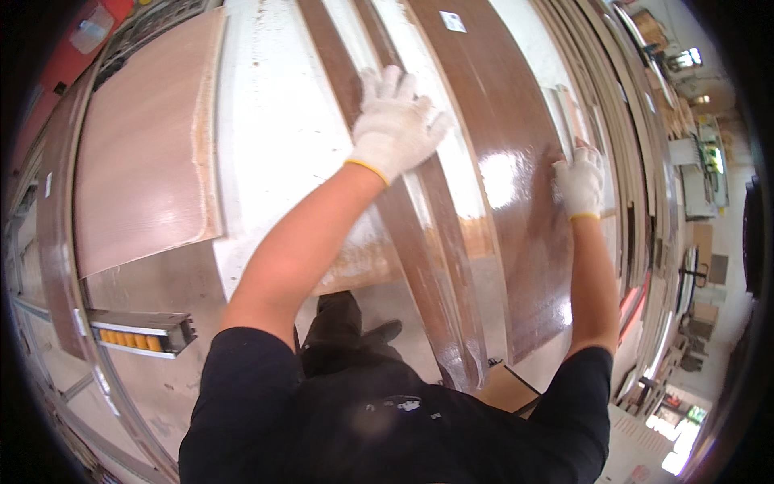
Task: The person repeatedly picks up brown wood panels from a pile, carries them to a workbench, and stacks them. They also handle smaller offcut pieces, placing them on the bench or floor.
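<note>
My left hand (397,121), in a white knit glove, lies spread over narrow brown strips (427,234) with a glossy surface. Its fingers are apart, and nothing shows in its grasp. To the right is a wide, glossy dark-brown board (508,161) bearing a small white label (453,22). My right hand (580,184), gloved alike, is at this board's right edge, thumb on its face and the other fingers bent by the edge; their tips are partly hidden. Strips and board lie across a white sheet (274,121) with rough brown edges.
A pinkish-brown panel (149,145) with a ragged edge lies at left. Below it, a metal roller track (141,333) with yellow rollers juts out. Long boards (621,121) are stacked on edge along the right. My shoe (382,332) shows on the floor beneath.
</note>
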Available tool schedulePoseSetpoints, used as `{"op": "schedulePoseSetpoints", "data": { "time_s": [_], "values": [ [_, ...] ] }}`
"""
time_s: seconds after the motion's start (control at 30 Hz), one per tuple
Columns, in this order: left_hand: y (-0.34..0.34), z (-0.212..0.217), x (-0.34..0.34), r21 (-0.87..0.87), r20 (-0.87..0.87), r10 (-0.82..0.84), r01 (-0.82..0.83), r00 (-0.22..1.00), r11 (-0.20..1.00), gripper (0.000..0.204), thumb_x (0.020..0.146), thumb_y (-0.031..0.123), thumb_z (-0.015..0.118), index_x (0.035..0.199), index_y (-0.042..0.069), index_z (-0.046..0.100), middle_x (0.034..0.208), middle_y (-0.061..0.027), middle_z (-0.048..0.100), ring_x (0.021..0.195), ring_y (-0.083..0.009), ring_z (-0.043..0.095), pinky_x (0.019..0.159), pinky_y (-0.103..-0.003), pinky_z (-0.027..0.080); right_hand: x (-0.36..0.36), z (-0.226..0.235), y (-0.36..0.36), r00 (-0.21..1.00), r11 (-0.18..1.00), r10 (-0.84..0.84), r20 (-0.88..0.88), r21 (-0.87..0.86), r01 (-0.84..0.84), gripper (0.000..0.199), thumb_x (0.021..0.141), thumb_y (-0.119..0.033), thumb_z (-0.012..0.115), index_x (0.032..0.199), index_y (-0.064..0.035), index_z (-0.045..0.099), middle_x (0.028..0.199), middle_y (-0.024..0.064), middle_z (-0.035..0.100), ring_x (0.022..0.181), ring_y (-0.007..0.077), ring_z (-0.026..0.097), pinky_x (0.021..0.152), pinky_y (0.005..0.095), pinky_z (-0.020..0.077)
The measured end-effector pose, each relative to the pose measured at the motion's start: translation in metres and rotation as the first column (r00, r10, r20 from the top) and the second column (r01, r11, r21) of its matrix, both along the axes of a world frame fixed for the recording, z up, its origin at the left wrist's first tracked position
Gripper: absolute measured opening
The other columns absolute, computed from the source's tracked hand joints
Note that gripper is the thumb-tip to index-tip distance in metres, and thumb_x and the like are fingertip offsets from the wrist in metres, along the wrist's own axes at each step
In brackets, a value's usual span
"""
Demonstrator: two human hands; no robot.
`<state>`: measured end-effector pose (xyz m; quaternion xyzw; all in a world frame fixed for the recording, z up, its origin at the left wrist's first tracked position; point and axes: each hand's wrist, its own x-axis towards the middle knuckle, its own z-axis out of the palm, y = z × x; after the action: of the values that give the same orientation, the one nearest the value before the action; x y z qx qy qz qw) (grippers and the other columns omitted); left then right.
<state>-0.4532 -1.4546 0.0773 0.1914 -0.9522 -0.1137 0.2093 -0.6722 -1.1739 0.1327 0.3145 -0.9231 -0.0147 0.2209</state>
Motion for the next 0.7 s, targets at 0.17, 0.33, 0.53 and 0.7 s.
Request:
{"op": "schedulePoseSetpoints", "data": {
  "time_s": [0.17,0.33,0.53,0.7],
  "values": [
    [-0.015,0.003,0.03,0.394,-0.574,0.15,0.111,0.805,0.912,0.028,0.099,0.024,0.065,0.119,0.006,0.073,0.134,-0.0179,0.066,0.133,-0.0416,0.057,0.125,-0.062,0.028,0.157,-0.026,-0.127,0.821,0.876,0.465,0.331,-0.038,-0.481,0.05,0.095,-0.034,0.072,0.132,0.0008,0.066,0.134,0.0227,0.064,0.116,0.0372,0.066,0.105,0.0474,0.0525],
    [-0.034,0.015,0.122,0.26,-0.586,0.27,-0.138,0.764,0.956,0.026,0.096,0.015,0.066,0.119,0.005,0.071,0.135,-0.0205,0.065,0.134,-0.0441,0.056,0.125,-0.059,0.03,0.163,-0.014,-0.218,0.818,0.983,0.18,0.546,-0.062,-0.175,0.053,0.095,-0.031,0.071,0.142,-0.0071,0.064,0.134,0.0196,0.067,0.123,0.0363,0.065,0.109,0.0457,0.0513],
    [-0.04,0.0,0.191,0.295,-0.298,0.373,-0.287,0.879,0.911,0.031,0.1,0.022,0.061,0.123,0.002,0.066,0.141,-0.0236,0.059,0.141,-0.046,0.048,0.126,-0.059,0.025,0.175,0.023,-0.197,0.679,0.958,0.25,0.69,-0.276,-0.072,0.052,0.092,-0.018,0.076,0.143,-0.0117,0.066,0.121,0.0188,0.075,0.112,0.0319,0.073,0.101,0.0419,0.0553],
    [-0.037,-0.015,0.169,0.285,-0.381,0.336,-0.236,0.861,0.929,0.038,0.102,0.034,0.062,0.126,0.005,0.065,0.138,-0.0227,0.06,0.139,-0.0487,0.047,0.126,-0.065,0.021,0.214,0.037,-0.155,0.756,0.956,0.281,0.591,-0.241,-0.167,0.051,0.089,-0.018,0.075,0.138,-0.0054,0.068,0.118,0.02,0.074,0.114,0.037,0.07,0.101,0.045,0.0547]
  ]
}}
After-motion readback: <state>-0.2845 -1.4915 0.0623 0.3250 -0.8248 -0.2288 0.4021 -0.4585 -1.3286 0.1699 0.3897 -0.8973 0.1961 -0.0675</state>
